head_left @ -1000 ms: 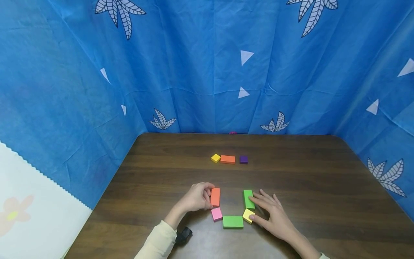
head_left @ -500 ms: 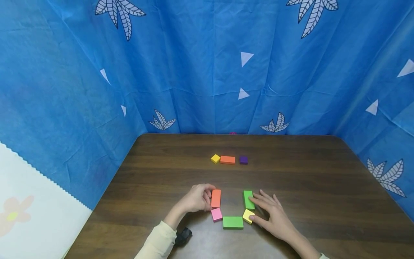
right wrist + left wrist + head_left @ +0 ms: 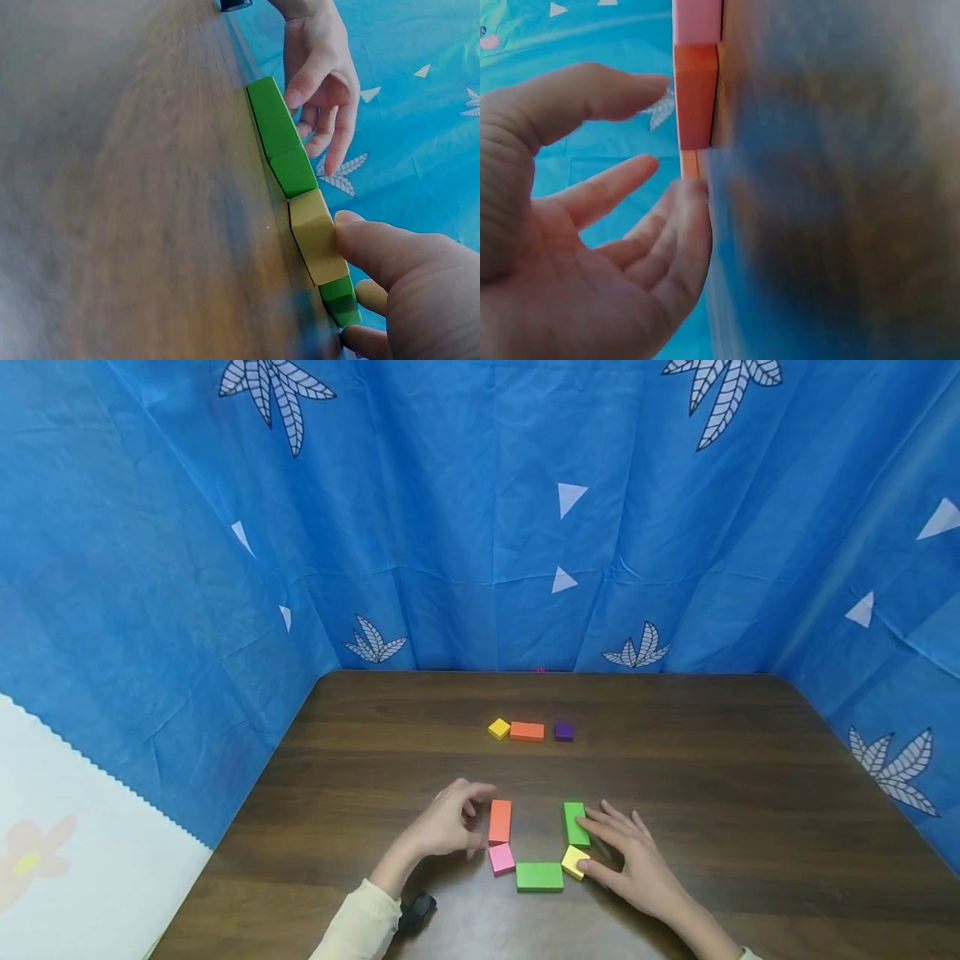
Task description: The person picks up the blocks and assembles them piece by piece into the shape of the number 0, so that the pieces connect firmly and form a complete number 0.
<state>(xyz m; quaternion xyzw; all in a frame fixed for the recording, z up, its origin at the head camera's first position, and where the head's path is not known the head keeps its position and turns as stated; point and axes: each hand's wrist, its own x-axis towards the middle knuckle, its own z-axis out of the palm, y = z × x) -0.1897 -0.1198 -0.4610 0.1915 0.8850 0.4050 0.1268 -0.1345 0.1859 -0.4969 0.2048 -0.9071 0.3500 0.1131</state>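
Head view shows the orange block [image 3: 500,821] lying on the left, its near end against the pink block [image 3: 502,859], slightly nearer than a second ago, when the left hand [image 3: 444,821] held it. That hand's thumb and fingers are now parted beside it, gripping nothing, so its placing seems done. Opposite, the right hand [image 3: 637,864] touches the pale yellow block [image 3: 573,862] with its thumb, fingers extended at the right green block [image 3: 576,825]; the near green block [image 3: 539,877] lies between. Farther off, a purple block [image 3: 564,732] lies.

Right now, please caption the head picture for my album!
Left hand beside an orange block, right hand touching a yellow block.
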